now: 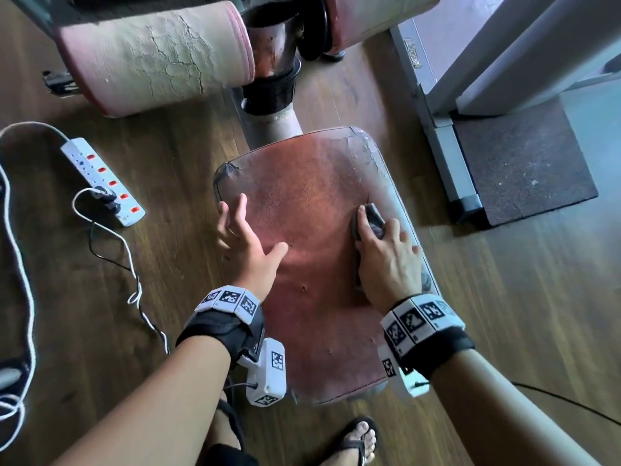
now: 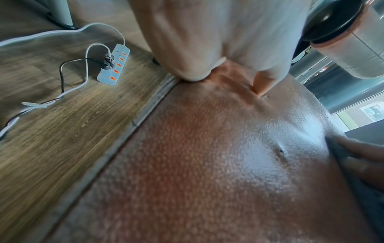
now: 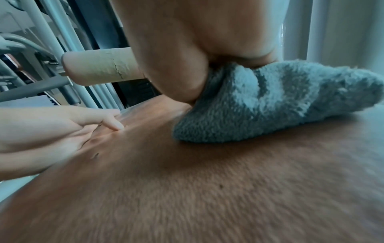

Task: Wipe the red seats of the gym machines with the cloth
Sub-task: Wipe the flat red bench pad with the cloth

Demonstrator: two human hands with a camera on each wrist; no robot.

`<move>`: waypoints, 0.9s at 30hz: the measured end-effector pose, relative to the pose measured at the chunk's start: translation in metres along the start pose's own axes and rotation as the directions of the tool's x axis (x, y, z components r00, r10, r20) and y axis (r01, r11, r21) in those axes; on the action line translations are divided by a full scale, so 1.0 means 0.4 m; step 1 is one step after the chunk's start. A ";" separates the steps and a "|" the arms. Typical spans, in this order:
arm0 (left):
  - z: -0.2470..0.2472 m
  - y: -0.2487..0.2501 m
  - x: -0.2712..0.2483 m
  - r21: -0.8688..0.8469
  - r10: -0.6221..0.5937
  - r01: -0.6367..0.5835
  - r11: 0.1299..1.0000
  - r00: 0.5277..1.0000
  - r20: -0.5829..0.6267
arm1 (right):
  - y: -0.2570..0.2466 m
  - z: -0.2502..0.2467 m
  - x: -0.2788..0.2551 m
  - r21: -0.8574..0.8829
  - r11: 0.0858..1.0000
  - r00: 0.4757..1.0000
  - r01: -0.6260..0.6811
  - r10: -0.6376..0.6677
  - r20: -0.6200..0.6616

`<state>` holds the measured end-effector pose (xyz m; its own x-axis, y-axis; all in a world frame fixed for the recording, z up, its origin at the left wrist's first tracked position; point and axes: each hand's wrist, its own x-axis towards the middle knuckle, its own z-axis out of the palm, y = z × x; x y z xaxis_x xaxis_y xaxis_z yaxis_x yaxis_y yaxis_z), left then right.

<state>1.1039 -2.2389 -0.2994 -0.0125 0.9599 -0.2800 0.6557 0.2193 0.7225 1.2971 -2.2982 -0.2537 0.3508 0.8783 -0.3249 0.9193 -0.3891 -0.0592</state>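
Looks like a small gym: worn red seat (image 1: 312, 264) on a machine post, cracked padded rollers (image 1: 151, 55) above it, metal frame (image 3: 62, 41) behind, wood-look floor (image 1: 504, 314) with a power strip (image 1: 102, 181).

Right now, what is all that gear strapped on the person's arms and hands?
The hands are bare: no gloves, no sleeves. The left hand and right hand each have a black wrist strap with a band of white blocks printed with black square codes. A small white camera box, also coded, hangs under each wrist, with a thin dark cable.
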 end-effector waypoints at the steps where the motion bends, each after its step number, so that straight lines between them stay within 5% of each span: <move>1: 0.000 0.000 -0.001 0.001 0.005 -0.005 1.000 1.000 -0.005 | -0.007 -0.001 0.014 -0.006 1.000 1.000 -0.017 0.017 0.002; 8: 0.000 -0.001 0.000 0.012 0.003 -0.003 1.000 1.000 -0.009 | -0.063 -0.032 0.136 0.035 0.992 0.992 -0.125 0.125 -0.008; 19: 0.013 -0.014 0.004 0.034 0.015 -0.014 0.999 0.999 -0.033 | -0.104 -0.062 0.358 0.042 0.994 0.989 -0.103 0.106 -0.099; 24: 0.013 -0.014 0.006 0.042 0.044 -0.043 0.998 0.999 -0.031 | -0.081 -0.078 0.299 -0.010 0.990 0.984 0.141 -0.141 -0.112; 27: 0.010 -0.020 0.012 0.056 0.026 -0.026 0.998 1.000 -0.008 | -0.065 -0.081 0.220 -0.049 0.927 0.926 0.371 -0.374 -0.053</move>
<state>1.1016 -2.2366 -0.3092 -0.0015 0.9668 -0.2557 0.6973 0.1843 0.6926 1.3100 -2.2018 -0.2501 -0.0094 0.9734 -0.2291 0.9913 -0.0209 -0.1296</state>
